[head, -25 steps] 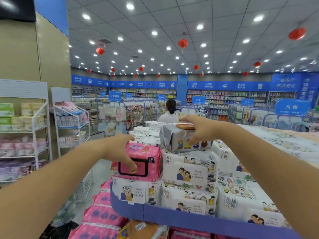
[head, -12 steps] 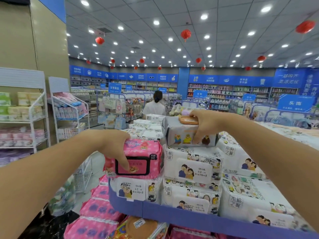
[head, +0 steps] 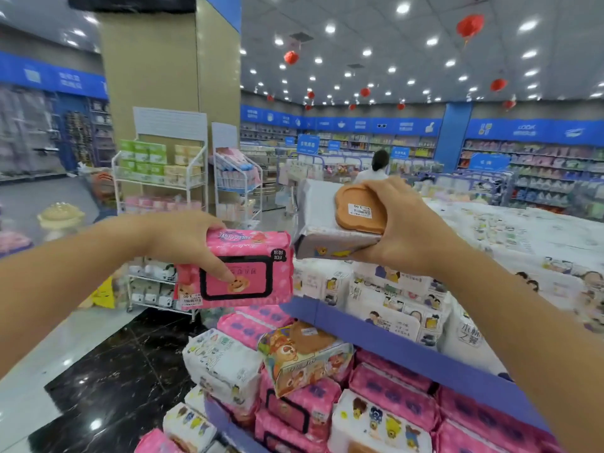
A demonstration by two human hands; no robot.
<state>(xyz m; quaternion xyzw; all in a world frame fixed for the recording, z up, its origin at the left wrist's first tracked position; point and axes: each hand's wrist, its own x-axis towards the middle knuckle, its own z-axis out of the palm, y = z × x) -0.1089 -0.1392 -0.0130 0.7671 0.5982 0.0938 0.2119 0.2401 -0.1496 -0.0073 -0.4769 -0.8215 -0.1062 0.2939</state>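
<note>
my left hand [head: 183, 241] pinches a pink pack [head: 248, 266] of wipes by its end, thumb pressed on the front flap, the other fingers hidden behind it. my right hand [head: 410, 233] grips the end of a grey pack [head: 327, 233], palm against its brown lid [head: 359, 207]. both packs hang in the air, nearly touching, above the blue edge of the display stand [head: 392, 349] and the white packs [head: 385, 308] stacked on it.

the risk i see: each pack is held by one end only, so the soft wrapper could sag and slip out, dropping onto the dark floor [head: 108, 371]. my thumb could also pop the pink flap open. a careless swing might knock the bear-print pack [head: 304, 358] perched loosely on the lower pile.

the pink pack is plump and glossy, with a black-framed flap, a small bear face and a price sticker at its lower corner. the grey one is tilted, cartoon animals along its side, a price label on the lid.
</note>
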